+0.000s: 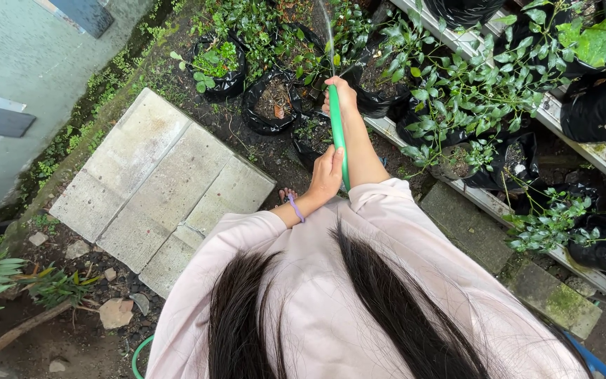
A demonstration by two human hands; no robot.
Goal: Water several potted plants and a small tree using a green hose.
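Both hands grip green hose (339,133), axis running away from body. Right hand (343,96) wraps the nozzle end, nearer the black grow bags (269,105); left hand (327,175) closed round it further back.

The hose (339,140) runs forward from the person's chest, the left hand (327,175) on it near the body, the right hand (341,95) further ahead at its end. Before the hands sit bagged plants (272,105) on the soil. Slabs (156,182) lie to the left. A rack (499,203) of bagged plants runs along the right.
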